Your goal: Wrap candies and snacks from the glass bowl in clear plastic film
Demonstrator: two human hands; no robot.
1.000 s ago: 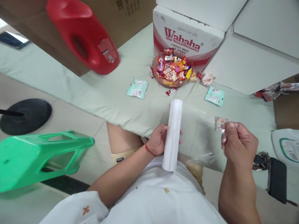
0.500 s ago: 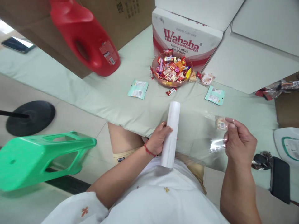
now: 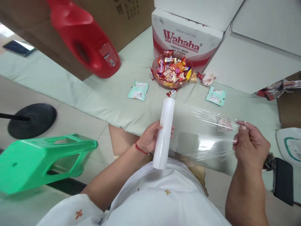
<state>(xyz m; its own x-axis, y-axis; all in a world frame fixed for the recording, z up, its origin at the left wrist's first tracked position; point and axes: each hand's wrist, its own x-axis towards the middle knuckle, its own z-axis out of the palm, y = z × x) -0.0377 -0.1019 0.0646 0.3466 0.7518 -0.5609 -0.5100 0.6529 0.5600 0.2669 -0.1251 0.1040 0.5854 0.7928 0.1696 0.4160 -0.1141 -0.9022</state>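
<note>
My left hand [image 3: 151, 137] is wrapped round a white roll of plastic wrap [image 3: 164, 135], held tilted over the table's front edge. From the roll a clear sheet of plastic film [image 3: 202, 138] stretches to the right. Its free end is pinched in my right hand [image 3: 250, 141], with thumb and fingers closed. Through the film a small wrapped snack [image 3: 224, 124] shows on the table, blurred by the plastic. Beyond the roll lies a red-wrapped candy [image 3: 171, 92], just in front of a glass bowl [image 3: 162, 82] heaped with candies.
Two mint-green packets [image 3: 138, 90] [image 3: 215, 96] lie on the green-covered table. A red jug [image 3: 94, 47] and a Wahaha carton [image 3: 183, 40] stand behind. At right are a black phone [image 3: 283, 180] and a white package [image 3: 290, 146]. A green stool [image 3: 47, 160] stands at left.
My right hand has moved right and my left hand slightly left with the roll. The film between them is longer and more tightly stretched, with more creases.
</note>
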